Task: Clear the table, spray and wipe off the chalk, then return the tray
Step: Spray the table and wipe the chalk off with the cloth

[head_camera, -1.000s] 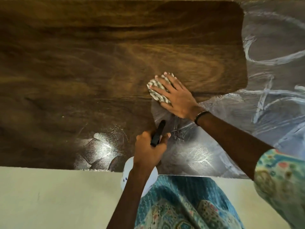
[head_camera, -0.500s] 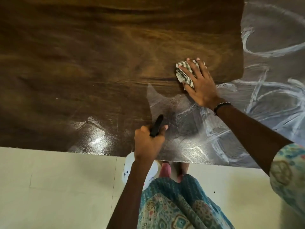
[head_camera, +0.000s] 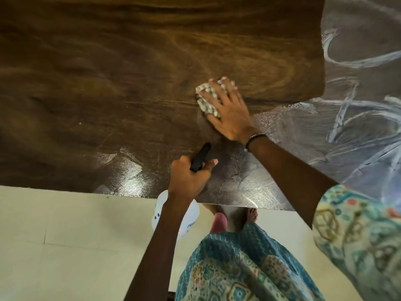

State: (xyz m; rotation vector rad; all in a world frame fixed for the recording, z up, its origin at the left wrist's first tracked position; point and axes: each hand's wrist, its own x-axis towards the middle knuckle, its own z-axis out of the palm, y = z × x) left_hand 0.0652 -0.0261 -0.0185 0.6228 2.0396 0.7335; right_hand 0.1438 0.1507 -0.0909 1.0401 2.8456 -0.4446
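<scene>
The right hand [head_camera: 227, 115] lies flat with fingers spread, pressing a folded checked cloth [head_camera: 207, 98] against the wooden worktop [head_camera: 97, 83]; the palm hides much of the cloth. The left hand [head_camera: 188, 180] is curled round the black head of a spray bottle [head_camera: 200, 157] at the near worktop edge. The white bottle body [head_camera: 188, 218] is mostly hidden behind the forearm, its label unreadable. Smeared chalk marks [head_camera: 355, 105] cover the right side and run out of frame.

cloth [head_camera: 208, 98] and right hand [head_camera: 230, 115] further left
</scene>
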